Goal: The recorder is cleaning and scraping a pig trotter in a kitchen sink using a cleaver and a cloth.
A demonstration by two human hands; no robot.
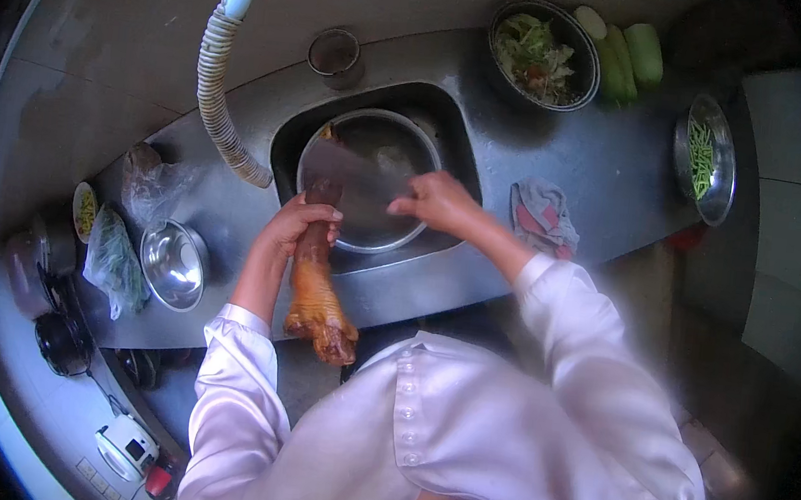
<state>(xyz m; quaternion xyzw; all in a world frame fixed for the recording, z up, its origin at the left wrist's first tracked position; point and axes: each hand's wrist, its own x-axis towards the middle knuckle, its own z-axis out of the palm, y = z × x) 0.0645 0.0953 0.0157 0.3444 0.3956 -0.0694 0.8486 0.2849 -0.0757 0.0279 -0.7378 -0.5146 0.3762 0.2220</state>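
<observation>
My left hand (309, 221) is closed around the middle of a browned leg of meat (318, 278). The leg is dark at its far end and orange-brown, with wrinkled skin, at its near end. Its far part lies over a round metal basin (372, 241) that sits in the sink (465, 144). In my right hand (441, 200) is a broad-bladed knife, probably a cleaver (351, 166), blurred by motion. The blade spans the basin and overlaps the leg's far part; whether it touches the meat I cannot tell. My fingers hide the knife's handle.
A ribbed hose (213, 87) hangs by the sink's left corner, near a cup (334, 55). Leftward stand a steel bowl (168, 264) and bagged greens (114, 258). A grey cloth (545, 217), a pot of vegetable scraps (534, 60), gourds (617, 61) and a bowl of cut greens (700, 163) are rightward.
</observation>
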